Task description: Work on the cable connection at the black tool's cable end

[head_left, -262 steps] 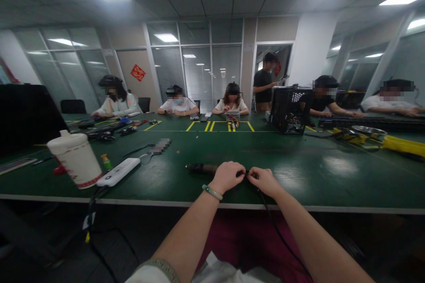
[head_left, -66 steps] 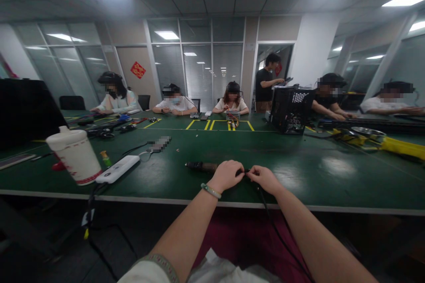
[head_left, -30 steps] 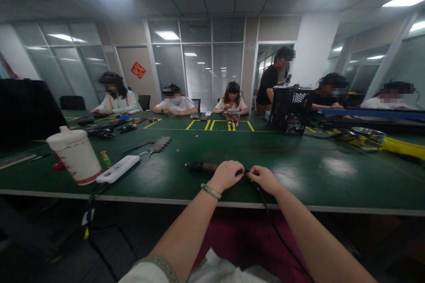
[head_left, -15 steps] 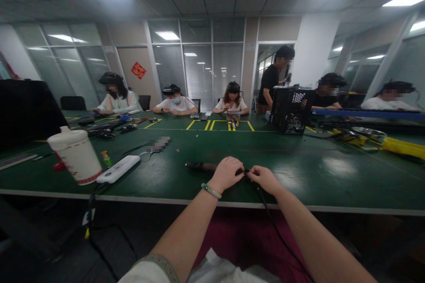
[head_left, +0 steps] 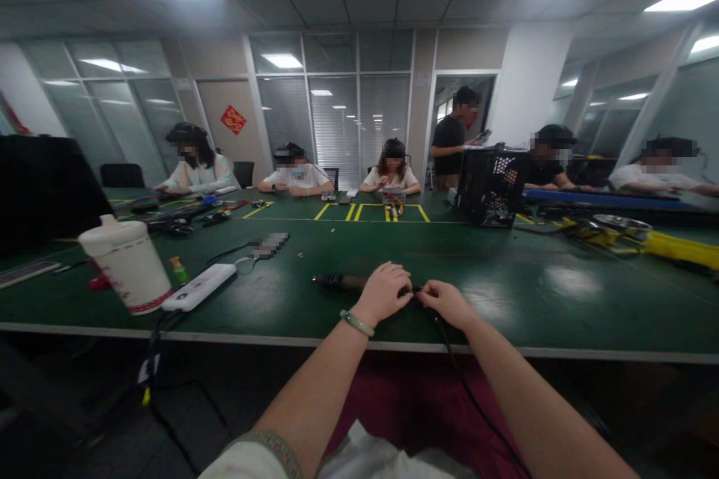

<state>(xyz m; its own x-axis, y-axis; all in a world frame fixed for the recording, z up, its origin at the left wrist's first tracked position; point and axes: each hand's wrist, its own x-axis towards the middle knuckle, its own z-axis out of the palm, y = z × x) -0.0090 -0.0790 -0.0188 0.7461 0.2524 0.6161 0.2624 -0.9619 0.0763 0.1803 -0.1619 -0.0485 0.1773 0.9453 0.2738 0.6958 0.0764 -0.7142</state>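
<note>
A dark, slim electric screwdriver (head_left: 331,281) lies along the green table, its metal tip pointing left. Closed over its rear part is my left hand (head_left: 385,290), which hides much of the body. My right hand (head_left: 448,302) pinches the end of a black cable (head_left: 457,363) close to the screwdriver's rear. Both hands' fingertips nearly meet there, and I cannot tell whether the plug is seated. From my right hand the cable drops over the table edge towards my lap.
On the left stand a white cup (head_left: 126,266), a white power strip (head_left: 201,287) and a small green bottle (head_left: 179,269). A black computer case (head_left: 490,187) is at the back right, with yellow straps (head_left: 682,248) beyond. Several people sit across the table; one person (head_left: 452,138) stands.
My hands stay almost in the same place, with the fingertips shifted slightly at the cable end. The standing person across the table has moved a little to the left.
</note>
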